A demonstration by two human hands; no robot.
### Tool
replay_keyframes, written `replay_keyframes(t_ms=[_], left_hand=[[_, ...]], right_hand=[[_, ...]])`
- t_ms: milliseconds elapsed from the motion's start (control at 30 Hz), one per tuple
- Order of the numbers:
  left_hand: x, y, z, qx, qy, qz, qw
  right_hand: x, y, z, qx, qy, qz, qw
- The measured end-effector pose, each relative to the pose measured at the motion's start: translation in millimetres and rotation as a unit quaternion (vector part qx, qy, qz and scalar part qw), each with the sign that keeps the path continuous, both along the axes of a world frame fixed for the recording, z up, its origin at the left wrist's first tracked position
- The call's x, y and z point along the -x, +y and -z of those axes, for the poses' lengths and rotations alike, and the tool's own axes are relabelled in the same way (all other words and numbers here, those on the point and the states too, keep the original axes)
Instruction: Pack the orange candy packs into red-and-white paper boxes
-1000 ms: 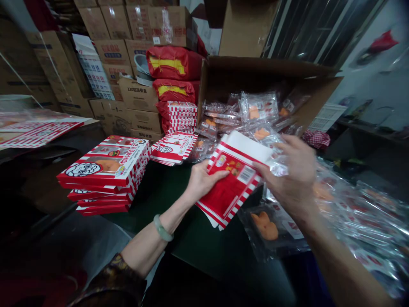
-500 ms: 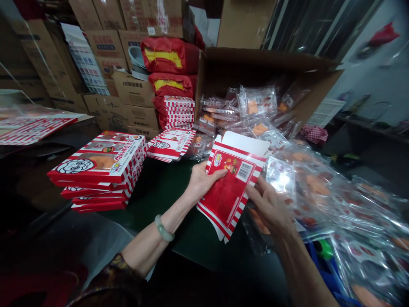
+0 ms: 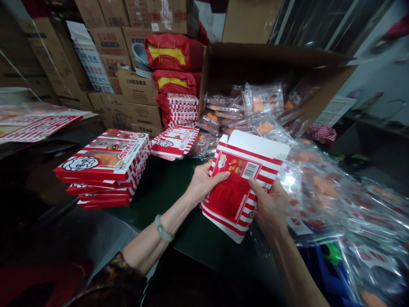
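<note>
A red-and-white striped cardboard box (image 3: pixel 232 194) is held up in front of me, its printed back with a barcode facing me and a white flap standing up at the top. My left hand (image 3: pixel 204 183) grips its left edge, thumb lying across the front. On the opposite side my right hand (image 3: pixel 271 202) grips the right edge, thumb on the printed face and fingers behind. To the left rises a stack of filled boxes (image 3: pixel 102 157) with clear windows. Flat box blanks (image 3: pixel 174 143) lie behind, beside the far end of that stack.
Clear plastic packs (image 3: pixel 322 187) with orange pieces spread from a large open carton (image 3: pixel 281 64) across the right side. A blue basket (image 3: pixel 322 273) sits low at the right. Red bags (image 3: pixel 175 53) and brown cartons (image 3: pixel 108 42) are piled behind.
The box has widened from nearly flat into a more opened shape, and its striped side panel now shows. My right hand has shifted slightly to the right with that edge.
</note>
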State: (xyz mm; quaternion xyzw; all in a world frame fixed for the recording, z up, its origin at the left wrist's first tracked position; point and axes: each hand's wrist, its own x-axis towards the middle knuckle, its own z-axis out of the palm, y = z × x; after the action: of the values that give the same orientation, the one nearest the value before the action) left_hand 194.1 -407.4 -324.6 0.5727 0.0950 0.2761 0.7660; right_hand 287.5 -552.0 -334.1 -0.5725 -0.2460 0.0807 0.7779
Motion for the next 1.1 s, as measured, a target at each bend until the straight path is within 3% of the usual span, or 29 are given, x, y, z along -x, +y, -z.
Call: replay_keyframes(t_ms=[133,200,300,400,467,533,633,767,867,967,1033,1100], left_hand=[[15.9,7.3,3.0,-0.119,0.072,0.083,0.987],[25.2,9.8,7.7,-0.154,0.075,0.096,0.981],[35.0,13.7,12.2,-0.256,0.025,-0.013,0.966],[36.5,16.0,13.0,-0.396,-0.055,-0.148,0.904],[34.3,14.9,14.9,-0.418,-0.116,-0.19,0.881],[33.0,12.3,18.6,-0.402,-0.154,-0.207,0.879],[38.1,10.2,21.0,-0.387,-0.154,-0.173,0.893],[52.0,15.0,11.0,-0.383,-0.055,0.006,0.922],[54.0,17.9,4.1,-0.363,0.019,0.079,0.928],[50.5,18.7,4.1,-0.322,0.068,0.077,0.941],[51.4,21.3,7.1,-0.256,0.079,0.072,0.961],[57.3,25.7,12.7,-0.202,0.078,0.052,0.975]], right_hand=[[-5.7,1.2,-3.7,-0.029,-0.017,0.018,0.999],[-5.5,-4.6,-5.9,-0.025,-0.042,0.028,0.998],[1.9,-22.0,-7.7,0.041,-0.19,-0.01,0.981],[17.4,-39.1,-5.6,0.067,-0.416,-0.039,0.906],[28.2,-44.8,-1.5,0.048,-0.51,-0.01,0.859],[35.1,-46.9,4.3,0.04,-0.555,0.021,0.831],[34.6,-51.7,13.1,0.069,-0.587,0.023,0.806],[22.6,-65.2,15.4,0.123,-0.61,-0.018,0.783],[15.3,-67.9,6.5,0.169,-0.549,0.007,0.819],[9.6,-58.2,-3.9,0.209,-0.345,-0.005,0.915],[4.1,-47.4,-5.4,0.164,-0.157,-0.1,0.969],[-3.3,-35.6,-0.2,0.074,0.012,-0.151,0.986]])
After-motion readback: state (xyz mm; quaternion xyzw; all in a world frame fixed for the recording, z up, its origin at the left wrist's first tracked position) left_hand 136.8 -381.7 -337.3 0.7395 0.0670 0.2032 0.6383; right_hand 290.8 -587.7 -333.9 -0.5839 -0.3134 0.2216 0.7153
